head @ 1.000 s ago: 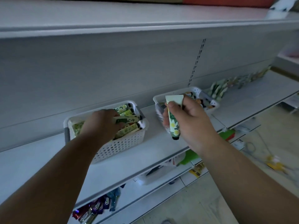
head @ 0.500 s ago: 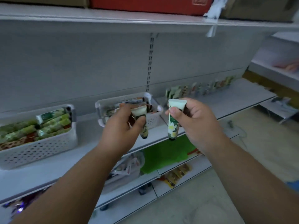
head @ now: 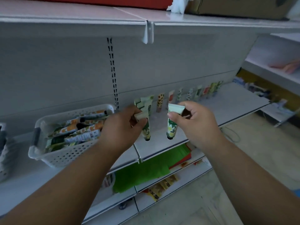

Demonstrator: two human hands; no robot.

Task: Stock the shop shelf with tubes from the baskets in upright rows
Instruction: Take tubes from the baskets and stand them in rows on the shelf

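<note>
1. Your left hand (head: 123,127) pinches the flat top of a green tube (head: 146,130), cap hanging down over the shelf (head: 227,103).
2. Your right hand (head: 194,122) pinches a flower tube (head: 172,127) the same way, just beside the first.
3. A row of tubes (head: 186,95) stands upright along the back wall.
4. A white basket (head: 65,153) full of tubes sits on the shelf at your left.

A second basket (head: 3,153) is cut off by the left edge, showing only a sliver. The left hand (head: 121,127) hides the crimped end of its tube (head: 146,129). The far row of tubes (head: 199,91) is too blurred to read. Boxes (head: 235,5) on top are cropped.
</note>
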